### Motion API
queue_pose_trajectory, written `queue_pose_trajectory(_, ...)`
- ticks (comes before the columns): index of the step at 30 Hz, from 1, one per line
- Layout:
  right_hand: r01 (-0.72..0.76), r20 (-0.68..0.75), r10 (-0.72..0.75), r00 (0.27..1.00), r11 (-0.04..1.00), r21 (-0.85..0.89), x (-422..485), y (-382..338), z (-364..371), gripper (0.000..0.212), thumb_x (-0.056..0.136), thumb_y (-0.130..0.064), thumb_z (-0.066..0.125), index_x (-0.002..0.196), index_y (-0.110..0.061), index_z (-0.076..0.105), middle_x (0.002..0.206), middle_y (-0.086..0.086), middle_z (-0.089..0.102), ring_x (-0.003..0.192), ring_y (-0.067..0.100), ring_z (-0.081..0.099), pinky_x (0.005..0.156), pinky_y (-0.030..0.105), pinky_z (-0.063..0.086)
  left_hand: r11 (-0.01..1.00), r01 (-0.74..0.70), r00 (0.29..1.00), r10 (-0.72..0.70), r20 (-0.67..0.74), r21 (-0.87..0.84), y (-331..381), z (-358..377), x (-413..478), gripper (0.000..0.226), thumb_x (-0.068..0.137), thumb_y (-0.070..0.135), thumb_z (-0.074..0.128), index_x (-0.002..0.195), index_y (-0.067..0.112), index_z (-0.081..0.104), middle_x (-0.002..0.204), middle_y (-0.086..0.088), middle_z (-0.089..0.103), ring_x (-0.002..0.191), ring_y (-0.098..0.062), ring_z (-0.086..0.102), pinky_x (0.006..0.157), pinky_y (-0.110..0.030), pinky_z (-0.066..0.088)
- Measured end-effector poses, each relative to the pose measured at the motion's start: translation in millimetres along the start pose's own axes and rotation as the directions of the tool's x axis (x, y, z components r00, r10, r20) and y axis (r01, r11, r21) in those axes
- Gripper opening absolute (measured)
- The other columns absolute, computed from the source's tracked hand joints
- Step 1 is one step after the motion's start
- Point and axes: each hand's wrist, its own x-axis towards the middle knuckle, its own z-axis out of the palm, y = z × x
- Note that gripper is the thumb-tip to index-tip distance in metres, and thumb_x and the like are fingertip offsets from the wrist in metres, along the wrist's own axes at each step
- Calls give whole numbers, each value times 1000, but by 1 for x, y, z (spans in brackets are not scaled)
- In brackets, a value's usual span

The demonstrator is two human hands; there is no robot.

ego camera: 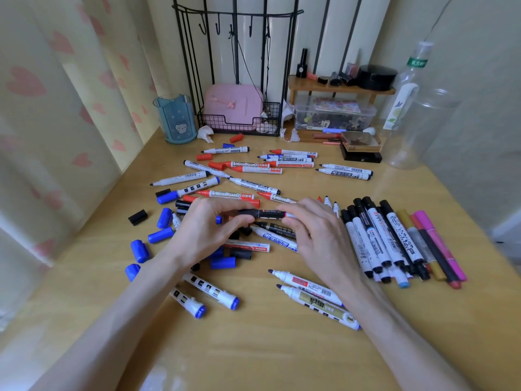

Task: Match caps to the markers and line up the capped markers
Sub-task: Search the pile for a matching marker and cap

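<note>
1. A black marker (pixel 262 213) is held level between both hands, just above the mess on the wooden table (pixel 253 348).
2. Its left end is pinched by the left hand (pixel 208 224), thumb underneath and fingers on top. The other end is gripped by the curled fingers of the right hand (pixel 315 230).
3. Whether a cap is fully seated can't be told, since both ends are covered by fingers.
4. Just right of the right hand, a row of capped markers (pixel 389 238) is laid side by side, with yellow and pink ones at the outer edge.
5. Left of the left hand, loose blue caps (pixel 164 218) and a black cap (pixel 137 216) are scattered about.
6. Beyond both hands, uncapped whiteboard markers (pixel 245 165) are spread around. Two open-tipped markers (pixel 307 286) are seen beside the right wrist.
</note>
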Motion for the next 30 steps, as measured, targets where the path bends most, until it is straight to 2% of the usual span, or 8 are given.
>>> queue_pose_trajectory(2, -10, 2, 10, 1000, 1000, -9, -1, -1, 0, 29, 96, -7, 68, 122, -19, 72, 96, -6, 65, 91, 13, 58, 82, 27, 44, 1000, -4, 1000, 4, -6, -5, -1, 1, 0, 27, 95, 28, 75, 121, 25, 79, 94, 19, 79, 94, -3, 74, 91, -34, 58)
queue_pose_trajectory(5, -20, 26, 20, 999, 1000, 7, 0, 1, -1, 28, 98, -9, 65, 123, -21, 71, 100, -8, 66, 93, 10, 58, 83, 26, 44, 1000, 9, 999, -9, 31, -23, -1, 1, 1, 24, 97, 32, 72, 119, 25, 78, 91, 16, 78, 87, -11, 74, 84, -41, 59)
queue_pose_trajectory(9, 3, 76, -5, 997, 1000, 27, -1, -1, 4, 24, 101, -15, 62, 123, -23, 69, 106, -10, 65, 99, 15, 61, 87, 35, 47, 996, -83, 994, 81, 69, 29, 2, 6, 1, 28, 98, 48, 67, 117, 30, 76, 102, 16, 76, 85, -15, 71, 74, -43, 57)
queue_pose_trajectory(11, -1, 71, -1, 998, 1000, 29, -2, -1, 6, 24, 101, -16, 62, 123, -23, 68, 106, -9, 65, 99, 15, 60, 88, 39, 47, 998, -60, 997, 59, 40, 28, 0, 5, 1, 30, 96, 51, 70, 116, 31, 77, 102, 18, 77, 85, -14, 71, 76, -40, 57)
queue_pose_trajectory(16, -35, 49, 34, 998, 999, 26, -2, -3, 3, 25, 100, -15, 63, 122, -24, 69, 105, -10, 65, 96, 9, 55, 86, 36, 48, 1000, -22, 1000, 21, 13, 20, 0, 0, 0, 30, 89, 41, 76, 113, 24, 79, 98, 16, 77, 86, -3, 69, 80, -21, 54)
queue_pose_trajectory(25, -11, 11, 11, 1000, 1000, 4, -2, -3, 4, 24, 97, -11, 67, 118, -22, 71, 101, -9, 65, 93, 11, 55, 81, 37, 47, 999, 11, 1000, -11, 16, -38, 2, 2, 0, 26, 89, 39, 77, 110, 23, 80, 94, 14, 79, 88, -11, 73, 80, -29, 57)
queue_pose_trajectory(28, -25, -5, 25, 1000, 1000, 2, 0, 5, 1, 23, 99, -13, 63, 118, -22, 71, 100, -10, 63, 91, 13, 55, 82, 38, 48, 995, 51, 998, -53, -20, -83, -3, -5, 1, 16, 90, 31, 78, 106, 27, 78, 93, 14, 78, 86, -3, 72, 76, -15, 53)
queue_pose_trajectory(30, -42, -5, 42, 999, 999, 5, 1, 9, -1, 23, 99, -17, 61, 119, -22, 70, 100, -10, 62, 91, 12, 55, 84, 39, 49, 996, 66, 997, -69, -42, -65, -8, -9, 2, 19, 89, 35, 77, 106, 28, 78, 96, 17, 77, 88, 1, 69, 77, -11, 50)
